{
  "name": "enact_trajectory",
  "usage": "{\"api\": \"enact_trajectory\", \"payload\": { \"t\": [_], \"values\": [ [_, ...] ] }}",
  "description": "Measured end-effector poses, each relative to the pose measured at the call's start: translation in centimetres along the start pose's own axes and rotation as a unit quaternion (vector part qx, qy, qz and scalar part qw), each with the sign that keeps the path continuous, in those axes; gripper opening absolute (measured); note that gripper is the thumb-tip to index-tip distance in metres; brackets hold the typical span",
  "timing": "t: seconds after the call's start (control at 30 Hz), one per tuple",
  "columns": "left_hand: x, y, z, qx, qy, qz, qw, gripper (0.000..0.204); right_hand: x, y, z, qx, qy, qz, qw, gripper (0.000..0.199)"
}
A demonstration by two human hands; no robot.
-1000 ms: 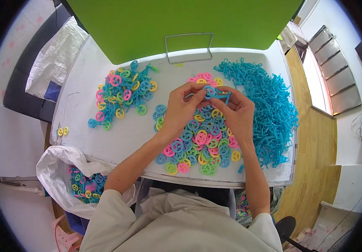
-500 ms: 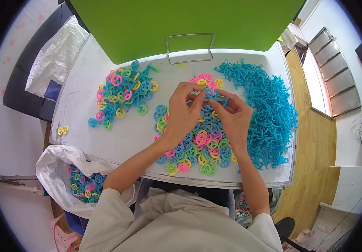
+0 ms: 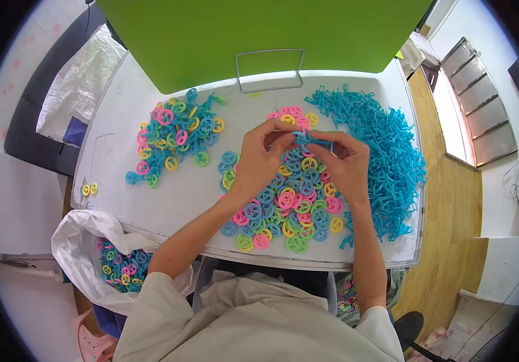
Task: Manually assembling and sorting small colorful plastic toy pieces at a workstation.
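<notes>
Above the middle of the white table, my two hands meet with their fingertips close together. My left hand point(image 3: 258, 161) pinches a blue plastic wheel point(image 3: 300, 138), mostly covered by the fingers. A teal plastic stick piece point(image 3: 323, 144) sits in the closed fingers of my right hand point(image 3: 349, 164), against the wheel. Whether the two parts are joined I cannot tell. Below the hands spreads a pile of loose spoked wheels point(image 3: 288, 202) in blue, pink, yellow and green. To the right lies a big heap of teal stick pieces point(image 3: 389, 166).
On the left is a pile of teal pieces with coloured wheels attached point(image 3: 178, 136). Two yellow wheels point(image 3: 89, 189) lie near the left edge. A white sack point(image 3: 72, 241) of similar parts hangs by the front left. A green panel point(image 3: 259, 36) with a wire handle point(image 3: 270, 52) stands behind.
Both hands have turned slightly, and the wheel, which showed its round face before, is now tilted and more hidden. My right hand has shifted a little to the right.
</notes>
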State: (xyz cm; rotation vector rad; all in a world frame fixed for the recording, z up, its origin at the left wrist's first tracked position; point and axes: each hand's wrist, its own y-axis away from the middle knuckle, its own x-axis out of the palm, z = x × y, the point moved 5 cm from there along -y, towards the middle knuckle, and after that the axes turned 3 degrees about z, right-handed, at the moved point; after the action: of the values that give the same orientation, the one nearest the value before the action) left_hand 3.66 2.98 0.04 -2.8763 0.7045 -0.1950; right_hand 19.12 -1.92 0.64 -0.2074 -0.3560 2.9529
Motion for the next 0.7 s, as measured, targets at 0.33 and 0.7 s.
{"api": "enact_trajectory", "payload": {
  "t": [0.33,0.7],
  "values": [
    [-0.3,0.6,-1.5,0.177,-0.168,-0.081,0.966,0.029,1.1,0.8,0.7,0.015,-0.041,-0.119,0.992,0.044],
    [-4.0,-0.7,1.8,0.131,-0.471,-0.032,0.872,0.025,-0.8,0.2,-1.9,0.058,-0.211,-0.135,0.966,0.028]
  ]
}}
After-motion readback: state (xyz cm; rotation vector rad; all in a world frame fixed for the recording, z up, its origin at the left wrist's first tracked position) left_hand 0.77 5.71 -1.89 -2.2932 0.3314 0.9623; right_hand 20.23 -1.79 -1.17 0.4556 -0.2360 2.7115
